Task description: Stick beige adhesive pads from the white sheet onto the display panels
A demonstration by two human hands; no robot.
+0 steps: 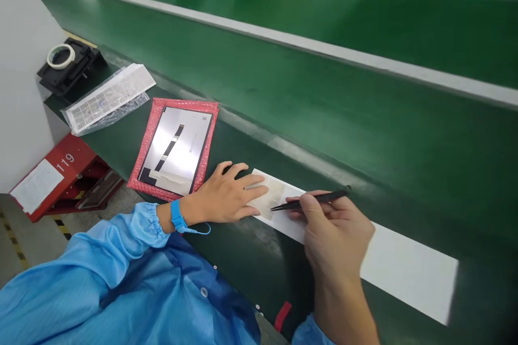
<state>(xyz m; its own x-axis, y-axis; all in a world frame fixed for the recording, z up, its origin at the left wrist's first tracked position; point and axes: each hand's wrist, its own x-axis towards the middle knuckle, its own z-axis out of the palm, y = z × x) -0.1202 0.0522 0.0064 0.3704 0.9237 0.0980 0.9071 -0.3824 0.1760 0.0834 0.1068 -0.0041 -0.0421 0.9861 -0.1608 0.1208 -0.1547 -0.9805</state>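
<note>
My left hand (230,192) lies with its fingers spread, their tips on the left end of a long white sheet (413,267). A pale, slightly beige patch (270,198) shows on that end of the sheet. Black tweezers (313,200) are gripped in my right hand (335,232), their points down at the patch's right edge. To the left of my left hand rests a flat display panel (184,143) with a silvery back and a dark flex cable (170,146). Under the panel is a pink bubble-wrap bag (141,170). A blue wrist strap (178,216) circles my left wrist.
Printed label sheets in a clear plastic bag (109,98) lie at the upper left. Behind them a tape roll (60,56) rests on a black fixture (81,64). A red box (60,172) marked 119 stands below the bench's left edge. Beyond the bench runs a green surface (324,86).
</note>
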